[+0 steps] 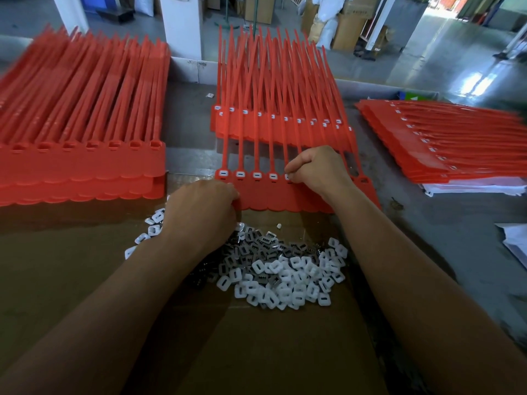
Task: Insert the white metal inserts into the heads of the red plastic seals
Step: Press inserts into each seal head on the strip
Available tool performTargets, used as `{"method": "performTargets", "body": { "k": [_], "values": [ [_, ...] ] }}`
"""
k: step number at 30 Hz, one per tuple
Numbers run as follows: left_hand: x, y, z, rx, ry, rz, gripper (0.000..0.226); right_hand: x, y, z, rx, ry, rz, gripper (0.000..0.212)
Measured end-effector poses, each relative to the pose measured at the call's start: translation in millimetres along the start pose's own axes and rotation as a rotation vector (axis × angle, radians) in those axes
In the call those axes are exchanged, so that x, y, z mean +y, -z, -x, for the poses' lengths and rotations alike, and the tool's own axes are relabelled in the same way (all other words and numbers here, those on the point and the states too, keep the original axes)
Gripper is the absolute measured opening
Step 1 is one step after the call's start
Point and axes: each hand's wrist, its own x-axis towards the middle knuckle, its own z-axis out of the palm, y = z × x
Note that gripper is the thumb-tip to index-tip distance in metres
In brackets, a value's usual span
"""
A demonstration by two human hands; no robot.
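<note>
A strip of joined red plastic seals (273,195) lies across the middle of the cardboard, straps pointing away from me. Several of its heads on the left hold white inserts (240,174). My right hand (316,166) is curled over a head further right and pinches a white insert (288,177) against it. My left hand (202,206) grips the strip's near left edge. A loose pile of white metal inserts (285,272) lies on the cardboard between my forearms.
A tall stack of red seals with empty heads (82,155) stands at the left. Seals with inserts fitted (279,121) lie behind the strip, and another such stack (445,143) at the right. Cardboard sheet (71,266) covers the grey table (456,223).
</note>
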Motion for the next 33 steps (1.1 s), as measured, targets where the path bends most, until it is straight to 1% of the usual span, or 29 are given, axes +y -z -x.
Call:
{"method": "performTargets", "body": {
  "k": [3,6,9,12,16,21,25,30,33],
  "values": [
    [-1,0,0,-0.002,-0.002,-0.002,0.031,-2,2,-2,-0.007,-0.034,0.006,0.025],
    [-1,0,0,0.001,-0.005,-0.002,0.031,-7,5,-6,-0.061,-0.069,0.017,0.026],
    [-1,-1,0,0.005,-0.006,0.000,0.031,-13,7,-10,-0.117,-0.070,0.091,0.016],
    [0,-1,0,0.009,-0.002,0.005,0.031,-14,6,-13,-0.154,-0.080,0.140,0.021],
    [0,-1,0,0.005,0.000,0.011,0.030,-10,5,-11,-0.093,-0.116,-0.002,0.016],
    [0,-1,1,0.007,-0.008,0.008,0.031,-8,4,-10,-0.086,-0.107,-0.020,0.017],
    [0,0,1,0.004,-0.011,0.010,0.030,-7,4,-11,-0.097,-0.074,0.066,0.030],
    [0,0,1,0.015,-0.017,-0.001,0.030,0,-1,-6,-0.004,-0.034,0.032,0.028],
    [0,0,1,0.013,-0.018,-0.002,0.030,1,-1,-2,0.008,-0.001,0.037,0.027]
  ]
}}
